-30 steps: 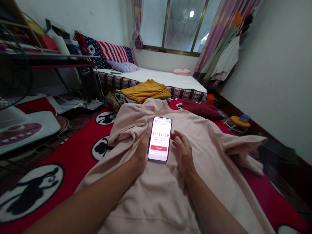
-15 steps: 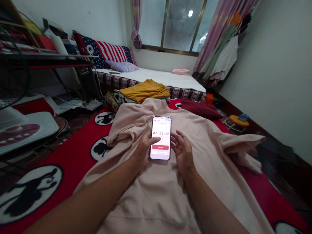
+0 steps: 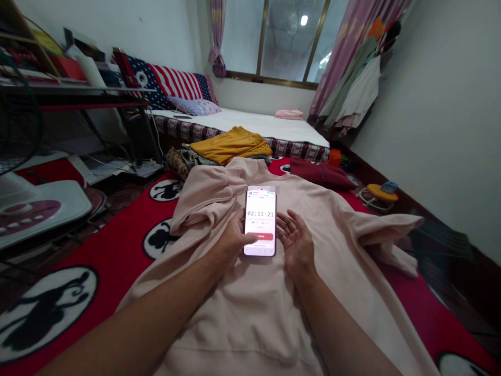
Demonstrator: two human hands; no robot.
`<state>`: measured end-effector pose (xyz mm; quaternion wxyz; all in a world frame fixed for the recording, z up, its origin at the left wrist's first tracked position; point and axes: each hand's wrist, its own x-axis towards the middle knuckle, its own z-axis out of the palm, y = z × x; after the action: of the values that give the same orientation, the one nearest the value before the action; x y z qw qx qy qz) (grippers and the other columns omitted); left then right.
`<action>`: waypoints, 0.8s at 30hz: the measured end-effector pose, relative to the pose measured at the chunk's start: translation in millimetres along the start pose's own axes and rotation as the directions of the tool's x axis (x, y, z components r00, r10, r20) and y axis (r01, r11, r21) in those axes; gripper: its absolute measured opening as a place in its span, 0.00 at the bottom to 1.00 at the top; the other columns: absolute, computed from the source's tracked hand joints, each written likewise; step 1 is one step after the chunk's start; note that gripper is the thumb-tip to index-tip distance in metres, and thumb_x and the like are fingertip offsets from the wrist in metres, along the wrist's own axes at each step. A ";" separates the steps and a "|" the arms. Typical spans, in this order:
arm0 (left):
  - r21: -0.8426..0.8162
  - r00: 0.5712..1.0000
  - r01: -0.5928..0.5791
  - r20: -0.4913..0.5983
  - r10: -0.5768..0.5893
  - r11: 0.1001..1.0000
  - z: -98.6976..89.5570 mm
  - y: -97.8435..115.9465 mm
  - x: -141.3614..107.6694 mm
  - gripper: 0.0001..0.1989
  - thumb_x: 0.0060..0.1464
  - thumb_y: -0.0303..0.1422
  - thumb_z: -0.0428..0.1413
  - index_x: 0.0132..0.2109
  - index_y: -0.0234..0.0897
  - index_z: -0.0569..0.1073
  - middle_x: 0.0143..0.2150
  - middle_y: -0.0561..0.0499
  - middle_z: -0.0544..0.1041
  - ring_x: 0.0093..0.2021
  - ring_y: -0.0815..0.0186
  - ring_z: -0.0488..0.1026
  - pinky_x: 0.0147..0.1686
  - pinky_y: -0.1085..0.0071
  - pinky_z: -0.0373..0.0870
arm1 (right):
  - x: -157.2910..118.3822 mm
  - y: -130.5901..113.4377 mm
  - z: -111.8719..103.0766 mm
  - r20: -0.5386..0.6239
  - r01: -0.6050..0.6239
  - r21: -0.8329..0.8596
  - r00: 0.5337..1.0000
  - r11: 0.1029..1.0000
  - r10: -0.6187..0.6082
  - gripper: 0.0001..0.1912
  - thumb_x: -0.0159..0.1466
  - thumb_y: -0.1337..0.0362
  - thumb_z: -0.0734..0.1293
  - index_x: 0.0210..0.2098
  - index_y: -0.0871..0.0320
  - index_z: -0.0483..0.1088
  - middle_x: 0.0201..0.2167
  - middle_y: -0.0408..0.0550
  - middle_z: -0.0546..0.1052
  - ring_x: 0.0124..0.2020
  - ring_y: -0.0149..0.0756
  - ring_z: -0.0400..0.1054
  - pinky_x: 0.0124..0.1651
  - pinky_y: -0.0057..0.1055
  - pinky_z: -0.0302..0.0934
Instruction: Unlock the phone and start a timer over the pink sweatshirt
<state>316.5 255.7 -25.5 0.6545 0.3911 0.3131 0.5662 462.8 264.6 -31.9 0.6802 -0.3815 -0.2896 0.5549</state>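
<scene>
A smartphone [image 3: 260,222] with a lit white screen, a timer reading 02:11:21 and a red button is held upright in front of me. My left hand [image 3: 231,239] grips it from the left, with the thumb over the red button and the other fingers hidden behind. Beside the phone's right edge, my right hand [image 3: 297,241] is open, palm inward and fingers apart; whether its fingertips touch the phone I cannot tell. Below both hands a pale pink sweatshirt [image 3: 329,261] lies spread out, its sleeves to either side.
The sweatshirt lies on a red blanket [image 3: 117,261] with black-and-white round figures. Beyond it are folded yellow clothing [image 3: 235,143] and a dark red garment [image 3: 321,174]. A bed [image 3: 250,122] stands under the window. A fan base [image 3: 35,209] is at left, a small stool [image 3: 378,194] at right.
My left thumb has moved down the screen from its middle to the red button. The timer has gone from 02:11:20 to 02:11:21. My right hand has opened slightly more.
</scene>
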 end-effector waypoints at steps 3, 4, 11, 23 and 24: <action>0.013 1.000 0.002 0.004 -0.002 1.000 -0.4 -1.6 0.6 0.36 0.32 0.22 0.65 0.53 0.36 0.70 0.48 0.40 0.78 0.45 0.51 0.77 0.45 0.61 0.73 | 0.5 -0.1 -0.4 -0.012 -0.018 0.031 1.000 0.999 0.019 0.18 0.60 0.51 0.65 0.45 0.54 0.68 0.42 0.49 0.77 0.45 0.42 0.73 0.47 0.41 0.66; 0.021 1.000 -0.001 0.004 0.001 1.000 -0.5 -1.8 0.8 0.36 0.32 0.22 0.65 0.53 0.36 0.70 0.48 0.41 0.78 0.45 0.52 0.77 0.44 0.61 0.73 | 0.6 -0.2 -0.3 -0.016 -0.023 0.041 1.000 0.999 0.024 0.17 0.60 0.52 0.65 0.45 0.54 0.68 0.41 0.49 0.77 0.44 0.41 0.73 0.47 0.40 0.66; 0.078 1.000 -0.026 0.010 0.026 0.997 -3.5 -4.1 4.1 0.36 0.32 0.21 0.66 0.53 0.36 0.69 0.49 0.42 0.78 0.46 0.52 0.76 0.44 0.62 0.73 | -1.3 -1.8 2.6 -0.031 -0.040 0.070 0.999 0.997 0.042 0.18 0.60 0.52 0.65 0.44 0.56 0.69 0.39 0.47 0.78 0.41 0.38 0.73 0.42 0.34 0.65; 0.130 1.000 -0.022 -0.018 0.024 0.991 -3.4 -4.6 4.6 0.34 0.31 0.22 0.65 0.51 0.36 0.69 0.46 0.43 0.78 0.43 0.54 0.76 0.40 0.64 0.72 | -2.0 -1.9 3.0 -0.020 -0.044 0.076 0.999 0.996 0.046 0.19 0.59 0.52 0.66 0.45 0.57 0.69 0.39 0.48 0.78 0.40 0.37 0.73 0.42 0.33 0.65; 0.132 1.000 -0.019 -0.022 0.022 0.991 -3.3 -4.5 4.5 0.34 0.31 0.22 0.65 0.51 0.36 0.69 0.46 0.43 0.78 0.42 0.55 0.76 0.40 0.64 0.72 | -2.1 -2.2 3.2 -0.020 -0.046 0.078 0.999 0.996 0.047 0.20 0.59 0.52 0.66 0.45 0.57 0.69 0.39 0.48 0.78 0.40 0.37 0.73 0.41 0.33 0.65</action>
<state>316.6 260.4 -30.9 0.6178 0.4300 0.3533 0.5555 460.8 263.0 -28.3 0.6845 -0.3677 -0.2515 0.5771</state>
